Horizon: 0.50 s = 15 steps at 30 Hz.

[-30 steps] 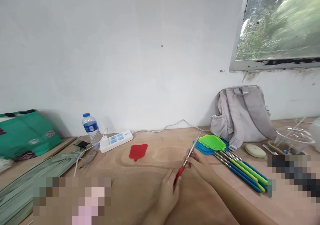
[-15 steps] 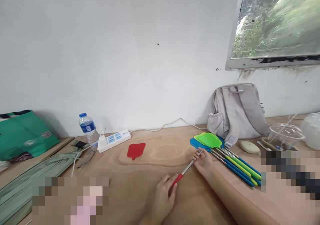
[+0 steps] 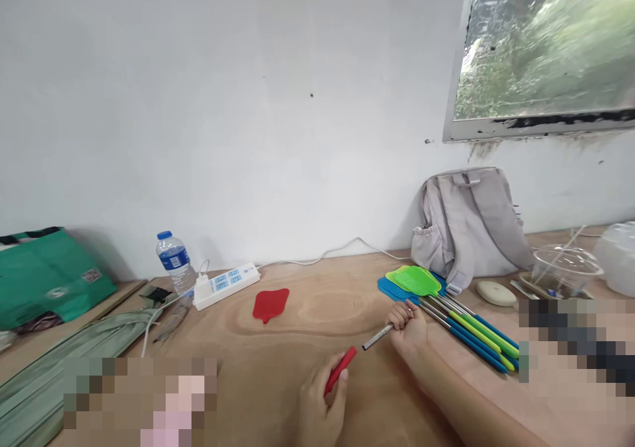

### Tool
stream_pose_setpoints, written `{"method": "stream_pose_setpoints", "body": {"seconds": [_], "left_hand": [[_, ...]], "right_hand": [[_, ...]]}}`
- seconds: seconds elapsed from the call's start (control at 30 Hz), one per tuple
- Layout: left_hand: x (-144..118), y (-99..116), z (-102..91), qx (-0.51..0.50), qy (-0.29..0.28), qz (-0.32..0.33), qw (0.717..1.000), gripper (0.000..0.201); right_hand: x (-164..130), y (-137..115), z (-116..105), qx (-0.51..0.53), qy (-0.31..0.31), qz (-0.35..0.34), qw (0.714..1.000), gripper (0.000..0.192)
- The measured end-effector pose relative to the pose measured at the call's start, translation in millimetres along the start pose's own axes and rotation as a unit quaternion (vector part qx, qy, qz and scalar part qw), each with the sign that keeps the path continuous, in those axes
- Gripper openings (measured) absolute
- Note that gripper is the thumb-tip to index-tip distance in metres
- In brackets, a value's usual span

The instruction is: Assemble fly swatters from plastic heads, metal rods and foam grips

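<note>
My left hand point(image 3: 325, 397), low in the middle of the view, is closed around a red handle grip point(image 3: 340, 371). Just up and to the right, my right hand point(image 3: 407, 328) is wrapped round a metal rod point(image 3: 378, 336), whose open tube end points toward the grip. A gap separates rod and grip. Beyond my hands a red fly swatter head point(image 3: 270, 305) lies flat on the wooden table, detached. Beside my right hand rests a bundle of fly swatters with green heads point(image 3: 414, 280), blue heads point(image 3: 394, 289) and blue and green handles point(image 3: 479, 344).
Along the wall stand a water bottle point(image 3: 174, 260), a white power strip point(image 3: 227, 286) with its cable, and a grey backpack point(image 3: 476, 229). At the left are a green bag point(image 3: 54, 275) and grey-green cloth point(image 3: 74, 361). A clear plastic bowl point(image 3: 568, 265) sits at the right.
The red grip has come off the metal rod, leaving a gap. My left hand has shifted slightly left with the grip; my right fist has moved slightly right with the rod.
</note>
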State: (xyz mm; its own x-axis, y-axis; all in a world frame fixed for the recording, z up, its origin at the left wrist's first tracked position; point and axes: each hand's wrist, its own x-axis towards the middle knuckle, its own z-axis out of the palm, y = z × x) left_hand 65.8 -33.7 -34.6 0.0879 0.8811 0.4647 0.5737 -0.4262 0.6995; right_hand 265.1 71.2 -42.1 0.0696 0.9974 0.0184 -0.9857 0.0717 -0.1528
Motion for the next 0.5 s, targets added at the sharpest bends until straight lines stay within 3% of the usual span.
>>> {"method": "stream_pose_setpoints", "body": {"seconds": [0.17, 0.3, 0.5], "left_hand": [[4, 4, 2.3, -0.032, -0.038, -0.035, 0.998, 0.027], [4, 3, 1.4, -0.031, -0.042, -0.025, 0.998, 0.028], [3, 0, -0.8, -0.025, -0.031, -0.013, 0.999, 0.027]], "right_hand": [[-4, 5, -4, 0.023, -0.032, -0.001, 0.999, 0.036], [-7, 12, 0, 0.019, -0.047, 0.002, 0.999, 0.037], [-11, 14, 6, 0.043, -0.006, 0.014, 0.999, 0.036]]}}
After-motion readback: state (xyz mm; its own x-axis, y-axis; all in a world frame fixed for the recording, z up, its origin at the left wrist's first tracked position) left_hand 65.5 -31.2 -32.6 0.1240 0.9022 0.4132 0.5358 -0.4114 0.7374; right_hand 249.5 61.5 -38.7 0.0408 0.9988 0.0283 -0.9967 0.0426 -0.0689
